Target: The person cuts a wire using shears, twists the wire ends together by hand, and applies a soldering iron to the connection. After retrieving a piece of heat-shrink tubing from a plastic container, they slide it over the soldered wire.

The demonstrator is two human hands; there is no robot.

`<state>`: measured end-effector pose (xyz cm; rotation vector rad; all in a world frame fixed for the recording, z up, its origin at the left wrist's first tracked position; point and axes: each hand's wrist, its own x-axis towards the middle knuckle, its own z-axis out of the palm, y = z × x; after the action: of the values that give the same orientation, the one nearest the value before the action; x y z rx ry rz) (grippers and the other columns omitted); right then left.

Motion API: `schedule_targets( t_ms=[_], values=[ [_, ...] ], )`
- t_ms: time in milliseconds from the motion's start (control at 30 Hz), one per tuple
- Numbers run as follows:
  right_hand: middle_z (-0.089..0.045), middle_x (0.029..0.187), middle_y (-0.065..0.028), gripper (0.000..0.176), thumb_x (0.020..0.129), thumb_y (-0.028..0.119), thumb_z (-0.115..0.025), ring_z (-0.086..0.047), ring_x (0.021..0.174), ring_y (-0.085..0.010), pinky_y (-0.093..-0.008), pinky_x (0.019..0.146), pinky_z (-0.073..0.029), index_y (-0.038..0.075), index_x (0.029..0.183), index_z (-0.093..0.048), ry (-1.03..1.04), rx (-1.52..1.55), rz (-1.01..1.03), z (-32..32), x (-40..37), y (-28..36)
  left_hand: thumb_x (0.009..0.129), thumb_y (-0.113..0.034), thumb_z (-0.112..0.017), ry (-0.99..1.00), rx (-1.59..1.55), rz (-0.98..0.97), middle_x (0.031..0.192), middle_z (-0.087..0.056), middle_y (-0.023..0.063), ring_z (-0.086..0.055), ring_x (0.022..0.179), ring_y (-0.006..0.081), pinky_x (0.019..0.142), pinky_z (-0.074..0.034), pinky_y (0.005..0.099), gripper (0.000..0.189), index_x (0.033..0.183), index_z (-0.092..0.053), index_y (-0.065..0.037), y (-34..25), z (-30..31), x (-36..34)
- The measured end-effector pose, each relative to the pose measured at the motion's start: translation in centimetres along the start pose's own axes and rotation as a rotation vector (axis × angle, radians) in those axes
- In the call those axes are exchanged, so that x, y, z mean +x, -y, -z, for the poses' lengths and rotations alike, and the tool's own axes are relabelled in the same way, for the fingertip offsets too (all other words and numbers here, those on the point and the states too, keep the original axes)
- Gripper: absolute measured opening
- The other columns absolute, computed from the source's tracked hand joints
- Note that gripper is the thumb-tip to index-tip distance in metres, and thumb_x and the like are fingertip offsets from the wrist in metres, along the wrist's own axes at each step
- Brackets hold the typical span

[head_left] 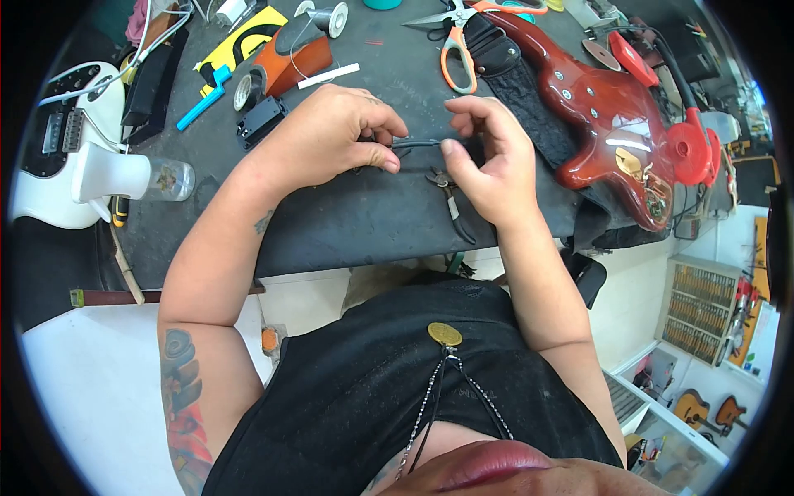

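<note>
A thin dark grey cable [418, 143] stretches between my two hands above the dark mat. The fingers and thumb of my left hand [335, 136] are curled around its left end, which they partly hide. On the other side, my right hand [495, 157] presses the cable between thumb and bent fingers. Just below lies a pair of small cutting pliers [451, 207] with dark handles, jaws pointing up toward the cable. Beyond my right hand are orange-handled scissors [460, 59] with their blades pointing left.
A reddish-brown guitar body [608, 124] lies at right beside a red round tool [688, 154]. At left are a white electric guitar [103, 136], a clear jar [171, 178] and a black pickup-like block [262, 122]. A wire spool [331, 20] stands at the back.
</note>
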<state>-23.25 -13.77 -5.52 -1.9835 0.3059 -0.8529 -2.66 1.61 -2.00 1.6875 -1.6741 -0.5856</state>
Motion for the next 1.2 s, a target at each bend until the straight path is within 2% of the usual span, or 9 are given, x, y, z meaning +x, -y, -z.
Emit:
schedule_targets(
  t_ms=[200, 333, 433, 733, 800, 933, 1033, 1100, 1200],
  values=[
    [-0.066, 0.105, -0.0112, 0.030, 0.089, 0.002, -0.071, -0.063, 0.095, -0.0227, -0.0379, 0.086, -0.051, 0.000, 0.119, -0.067, -0.241, 0.243, 0.350, 6.0, -1.9, 8.0, 0.071, -0.021, -0.099, 0.026, 0.046, -0.021, 0.093, -0.076, 0.0077, -0.071, 0.088, 0.0223, 0.079, -0.056, 0.0363, 0.050, 0.113, -0.079, -0.003, -0.4, 0.3, 0.1],
    [-0.071, 0.085, -0.0058, 0.029, 0.087, 0.008, -0.073, -0.064, 0.068, -0.0215, -0.0354, 0.061, -0.046, 0.006, 0.116, -0.070, -0.257, 1.219, 1.032, 9.6, -2.6, 18.9, 0.073, -0.022, -0.099, -0.121, -0.012, -0.162, 0.095, -0.076, 0.0048, -0.066, 0.091, 0.0202, 0.084, -0.054, 0.0350, 0.056, 0.122, -0.077, -0.005, 0.0, 0.3, 0.1],
    [-0.069, 0.133, -0.0073, 0.036, 0.100, -0.004, -0.067, -0.066, 0.118, -0.0180, -0.0306, 0.096, -0.054, 0.003, 0.135, -0.068, -0.075, 0.783, 1.284, 10.3, -3.7, 22.7, 0.084, -0.015, -0.086, -0.187, -0.118, -0.136, 0.106, -0.075, 0.0049, -0.062, 0.095, 0.0171, 0.091, -0.052, 0.0333, 0.046, 0.127, -0.075, -0.003, 0.7, 1.0, 0.1],
    [-0.067, 0.105, -0.0064, 0.031, 0.101, -0.004, -0.064, -0.068, 0.094, -0.0166, -0.0314, 0.075, -0.055, 0.004, 0.129, -0.056, 0.108, 0.795, 0.805, 13.5, -10.0, 25.4, 0.091, -0.009, -0.076, -0.376, -0.219, -0.154, 0.106, -0.073, 0.0058, -0.062, 0.092, 0.0126, 0.090, -0.052, 0.0305, 0.036, 0.125, -0.074, 0.001, 0.2, 0.9, 0.0],
    [-0.067, 0.101, -0.0071, 0.034, 0.101, -0.004, -0.063, -0.068, 0.082, -0.0171, -0.0305, 0.065, -0.051, 0.003, 0.133, -0.054, 0.183, 1.246, 1.242, 11.7, -8.2, 24.6, 0.091, -0.009, -0.076, -0.381, -0.190, -0.157, 0.106, -0.073, 0.0057, -0.062, 0.091, 0.0125, 0.088, -0.052, 0.0303, 0.036, 0.125, -0.074, 0.000, -0.5, 0.2, 0.1],
    [-0.068, 0.101, -0.0087, 0.035, 0.105, -0.002, -0.059, -0.067, 0.078, -0.0182, -0.0296, 0.062, -0.048, 0.003, 0.139, -0.050, -0.091, 1.209, 1.346, 12.6, -10.6, 26.0, 0.091, -0.010, -0.077, -0.413, -0.075, -0.157, 0.102, -0.074, 0.0049, -0.064, 0.088, 0.0122, 0.085, -0.053, 0.0306, 0.035, 0.125, -0.074, -0.001, -0.6, 0.3, -0.1],
    [-0.069, 0.112, -0.0094, 0.038, 0.109, 0.004, -0.057, -0.068, 0.095, -0.0172, -0.0291, 0.074, -0.051, 0.002, 0.145, -0.047, 0.197, 0.987, 1.131, 13.6, -11.9, 25.3, 0.091, -0.011, -0.078, -0.432, -0.036, -0.040, 0.101, -0.074, 0.0052, -0.065, 0.086, 0.0137, 0.084, -0.054, 0.0312, 0.036, 0.125, -0.074, -0.001, -1.7, 0.7, -1.1],
    [-0.057, 0.065, -0.0004, 0.015, 0.110, 0.021, -0.049, -0.045, 0.048, -0.0105, -0.0306, 0.047, -0.034, 0.013, 0.098, -0.045, -0.230, 0.729, 0.778, 12.5, -14.1, 26.2, 0.091, -0.011, -0.077, -0.461, 0.050, -0.057, 0.101, -0.074, 0.0059, -0.065, 0.087, 0.0147, 0.084, -0.054, 0.0316, 0.036, 0.125, -0.073, -0.001, -2.8, 0.6, -2.6],
    [-0.061, 0.074, -0.0007, 0.028, 0.093, 0.012, -0.070, -0.052, 0.060, -0.0135, -0.0308, 0.058, -0.038, 0.007, 0.119, -0.059, -0.043, 0.356, 0.506, 16.1, -16.9, 18.4, 0.090, -0.011, -0.078, -0.518, 0.123, -0.052, 0.108, -0.074, 0.0101, -0.068, 0.091, 0.0198, 0.085, -0.056, 0.0347, 0.038, 0.126, -0.072, -0.001, -5.0, -1.4, -5.4]
  ],
)
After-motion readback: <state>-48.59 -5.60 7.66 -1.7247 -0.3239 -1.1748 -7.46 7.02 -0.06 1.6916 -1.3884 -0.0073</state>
